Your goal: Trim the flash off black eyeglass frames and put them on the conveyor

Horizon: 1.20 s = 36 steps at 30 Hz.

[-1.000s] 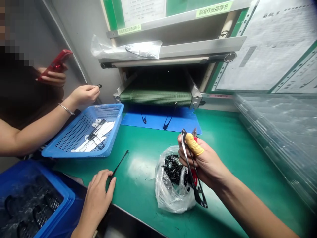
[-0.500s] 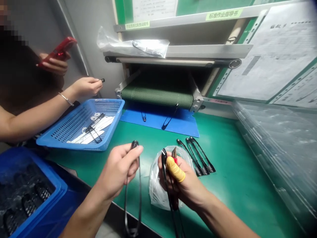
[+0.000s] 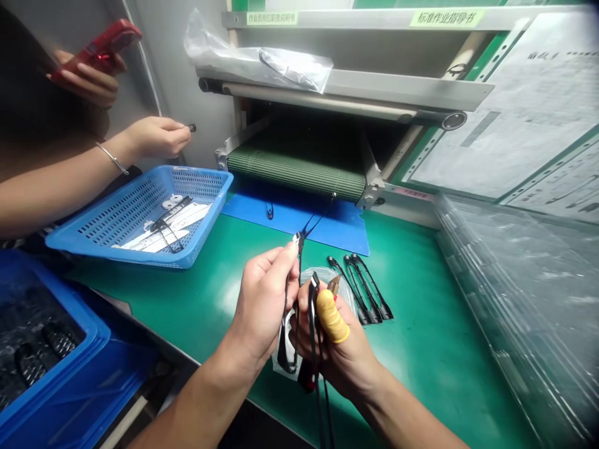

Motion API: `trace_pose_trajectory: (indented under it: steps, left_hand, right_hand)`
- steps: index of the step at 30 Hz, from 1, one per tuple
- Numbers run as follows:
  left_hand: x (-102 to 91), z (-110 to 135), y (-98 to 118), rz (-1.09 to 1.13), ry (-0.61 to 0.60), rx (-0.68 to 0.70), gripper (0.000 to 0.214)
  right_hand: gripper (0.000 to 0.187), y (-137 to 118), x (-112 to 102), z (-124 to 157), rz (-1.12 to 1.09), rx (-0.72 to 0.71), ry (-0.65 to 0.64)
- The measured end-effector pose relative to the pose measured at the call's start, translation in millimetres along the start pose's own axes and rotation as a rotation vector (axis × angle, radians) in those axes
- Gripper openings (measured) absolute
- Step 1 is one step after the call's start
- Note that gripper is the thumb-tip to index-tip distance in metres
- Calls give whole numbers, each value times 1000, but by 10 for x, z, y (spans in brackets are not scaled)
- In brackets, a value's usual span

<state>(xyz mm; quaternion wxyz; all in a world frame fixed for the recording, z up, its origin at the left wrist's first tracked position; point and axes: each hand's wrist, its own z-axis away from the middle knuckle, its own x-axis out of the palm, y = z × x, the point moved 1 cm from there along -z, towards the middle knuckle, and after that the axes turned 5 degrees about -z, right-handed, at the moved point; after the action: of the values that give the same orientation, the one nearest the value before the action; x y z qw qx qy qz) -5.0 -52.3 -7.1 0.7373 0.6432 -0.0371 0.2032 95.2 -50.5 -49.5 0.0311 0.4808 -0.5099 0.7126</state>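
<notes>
Swung inward since a moment ago, the left hand (image 3: 262,305) sits just beside the right hand (image 3: 346,358) above the green counter (image 3: 421,355), pinching a black strip (image 3: 284,349) near its top, while the right clasps a second strip (image 3: 311,305) and cutters (image 3: 333,285).

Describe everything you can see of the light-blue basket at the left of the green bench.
The basket is a shallow rectangular tray of light-blue plastic, as it looks, its sloping walls and floor pierced with small holes. It sits on the green bench, beside the blue mat. Inside lie white strips and thin black parts. A co-worker's forearm passes by its far left side; contact cannot be told.
</notes>
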Motion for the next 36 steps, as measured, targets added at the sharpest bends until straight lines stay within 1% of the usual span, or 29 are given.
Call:
trace_pose_trajectory:
  steps: [4,8,10,14,17,19,22,30,36]
  left_hand:
    - [72,9,-37,145,89,35,37]
    - [129,-4,-71,168,132,61,37]
    - [148,-18,-73,174,134,60,36]
    - [159,-37,-62,153,112,17,34]
    - [144,-38,-67,161,130,-17,33]
    - [132,-35,-75,193,146,-18,33]
    - [121,-28,-79,205,135,-26,31]
    - [106,-11,-58,224,123,20,28]
    - [120,20,-63,256,93,16,31]
  right_hand:
    - [45,16,6,-19,-23,-9,102]
    - [48,4,19,-41,-22,-28,161]
    - [48,3,25,-44,-28,-32,156]
    - [48,26,34,-36,-43,-40,98]
    - [45,46,32,-29,-63,-42,67]
    - [43,53,27,-27,-67,-43,66]
    - [43,52,21,-27,-62,-49,68]
    - [53,43,44,-23,-9,-54,76]
    - [49,30,45,-18,1,-53,63]
